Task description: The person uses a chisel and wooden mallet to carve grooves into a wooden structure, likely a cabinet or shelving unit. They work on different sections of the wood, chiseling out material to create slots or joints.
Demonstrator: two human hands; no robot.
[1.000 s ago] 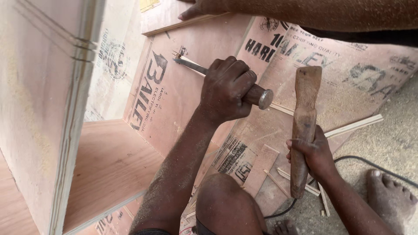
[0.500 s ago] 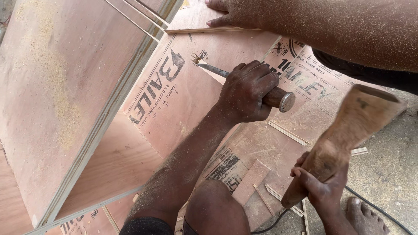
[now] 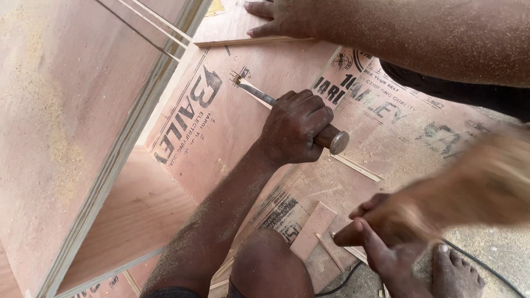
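Across the left of the frame stands the biggest thing, a tall plywood panel [image 3: 66, 121] on edge, dusted with sawdust, and it has swung further into view than a second ago as I leaned over. Flat beneath, filling the middle, lies the printed plywood sheet [image 3: 221, 132] I am cutting into. Along the top edge another person's arm [image 3: 430, 38] reaches in, that hand [image 3: 276, 19] pressed flat on a thin wood strip [image 3: 248, 41] at the sheet's far end.

Lower right, my right hand [image 3: 381, 237] has its fingers wrapped tight around the handle end of a wooden mallet [image 3: 486, 182]. A second ago the mallet stood upright and sharp; now it is tilted towards the chisel and smeared with motion blur, so I judge the swing is under way and the blow is about to fall.

Centre of the frame, my left hand [image 3: 295, 129] is clenched around the chisel [image 3: 331, 138], fingers fully closed on the handle, the capped butt sticking out to the lower right. Its blade tip sits up and left, touching the sheet at a small splintered notch [image 3: 238, 77], where it was before.

Smallest are the thin offcut slivers [image 3: 356, 167] lying on the sheet just beside the chisel butt, and a black cable [image 3: 480, 265] near my foot [image 3: 452, 273] at the bottom right.
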